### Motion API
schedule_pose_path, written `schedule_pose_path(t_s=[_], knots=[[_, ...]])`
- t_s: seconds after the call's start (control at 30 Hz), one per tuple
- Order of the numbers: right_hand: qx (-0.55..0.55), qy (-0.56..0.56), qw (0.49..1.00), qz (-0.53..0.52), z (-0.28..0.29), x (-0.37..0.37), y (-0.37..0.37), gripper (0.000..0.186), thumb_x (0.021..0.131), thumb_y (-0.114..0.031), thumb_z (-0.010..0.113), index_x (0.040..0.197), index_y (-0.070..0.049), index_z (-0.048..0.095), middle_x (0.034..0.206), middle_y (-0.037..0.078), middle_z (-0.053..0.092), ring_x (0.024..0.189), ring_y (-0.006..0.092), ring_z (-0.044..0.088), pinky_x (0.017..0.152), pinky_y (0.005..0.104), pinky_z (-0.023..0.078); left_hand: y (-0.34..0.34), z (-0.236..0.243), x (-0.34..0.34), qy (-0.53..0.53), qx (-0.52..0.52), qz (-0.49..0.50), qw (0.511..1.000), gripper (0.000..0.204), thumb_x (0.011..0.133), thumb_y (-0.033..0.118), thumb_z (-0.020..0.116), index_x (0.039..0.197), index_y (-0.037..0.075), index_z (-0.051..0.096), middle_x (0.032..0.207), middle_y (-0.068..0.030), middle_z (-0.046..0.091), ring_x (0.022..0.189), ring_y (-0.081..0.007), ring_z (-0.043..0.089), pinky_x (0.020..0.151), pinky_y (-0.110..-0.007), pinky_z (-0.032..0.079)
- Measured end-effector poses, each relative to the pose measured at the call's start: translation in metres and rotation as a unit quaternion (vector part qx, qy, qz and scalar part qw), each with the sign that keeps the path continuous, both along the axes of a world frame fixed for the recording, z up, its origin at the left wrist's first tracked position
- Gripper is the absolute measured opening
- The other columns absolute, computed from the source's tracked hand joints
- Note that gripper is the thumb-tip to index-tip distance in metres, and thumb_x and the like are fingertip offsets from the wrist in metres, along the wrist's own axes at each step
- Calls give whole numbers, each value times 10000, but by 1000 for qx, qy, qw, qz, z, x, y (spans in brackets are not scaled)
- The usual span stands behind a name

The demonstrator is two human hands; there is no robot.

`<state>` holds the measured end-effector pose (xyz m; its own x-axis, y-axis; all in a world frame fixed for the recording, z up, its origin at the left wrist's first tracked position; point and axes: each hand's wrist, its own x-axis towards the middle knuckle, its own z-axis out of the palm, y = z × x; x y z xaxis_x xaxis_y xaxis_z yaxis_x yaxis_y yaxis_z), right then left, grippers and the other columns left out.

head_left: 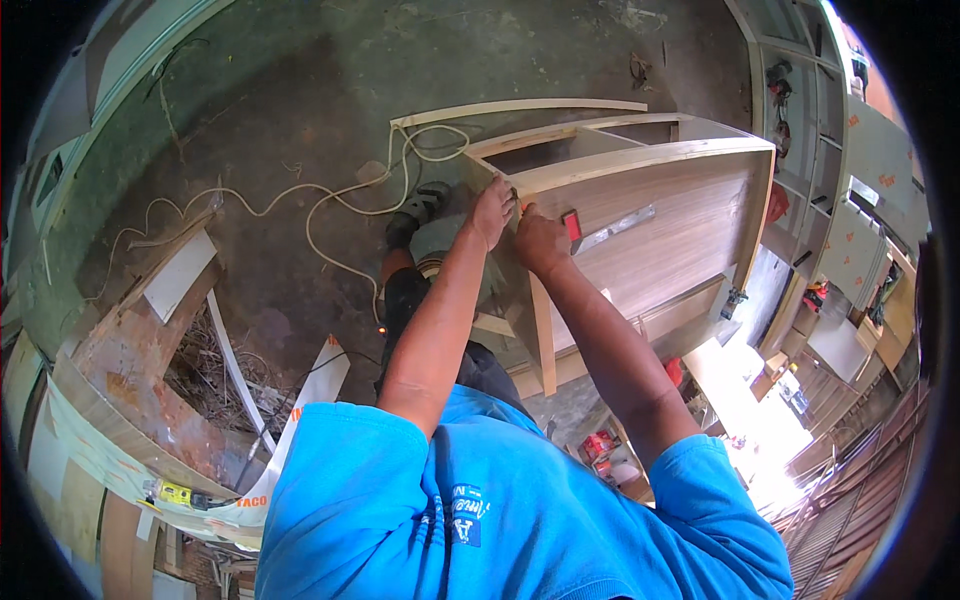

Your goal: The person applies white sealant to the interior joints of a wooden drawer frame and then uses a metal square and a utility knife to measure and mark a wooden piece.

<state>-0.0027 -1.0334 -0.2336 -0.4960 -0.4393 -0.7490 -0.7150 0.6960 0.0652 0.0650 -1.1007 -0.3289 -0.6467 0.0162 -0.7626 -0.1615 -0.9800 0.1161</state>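
Note:
A wooden cabinet frame [660, 157] with pale edge strips and a wood-grain panel lies in front of me. At its near left corner, my left hand [490, 212] is closed with the fingertips against the corner; anything between them is hidden. Right beside it, my right hand [543, 242] is wrapped around a small tool with an orange handle [530, 209], whose kind I cannot make out. Just past the right hand, a red and black object [572, 224] rests on the panel. A flat silvery strip [618, 228] lies beside that.
A cream cord or hose [318, 188] loops over the concrete floor to the left. A long wood strip [520, 106] lies beyond the cabinet. Lower left is a worn board structure [125, 385] with a yellow tool [175, 493]. Shelving [800, 130] stands at the right.

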Motion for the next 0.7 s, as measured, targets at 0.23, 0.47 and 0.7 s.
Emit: schedule_pose_path(t_s=[0.23, 0.47, 0.7], knots=[[2, -25, 999, -36, 0, -5, 0, 320, 907, -191, 482, 1138, 26, 526, 944, 271, 705, 902, 407, 709, 787, 481, 563, -1, 6, -4, -15, 11, -6, 1000, 839, 1003, 607, 321, 1541, -22, 187, 1625, -195, 152, 1503, -324, 158, 1229, -403, 104], [6, -26, 998, -57, -5, -3, 6, 313, 905, -198, 492, 1143, 2, 532, 959, 270, 703, 931, 415, 699, 814, 482, 554, -1, -4, -4, -9, 13, -15, 1000, 849, 1002, 622, 299, 1534, -33, 203, 1623, -185, 176, 1504, -331, 151, 1226, -401, 74], [13, -41, 998, -44, -19, -9, 8, 312, 889, -169, 519, 1148, 5, 521, 976, 274, 699, 942, 392, 703, 812, 476, 555, 4, -15, -14, -15, -26, -8, 1000, 881, 995, 641, 274, 1542, -37, 146, 1636, -187, 120, 1517, -311, 103, 1223, -402, 45]])
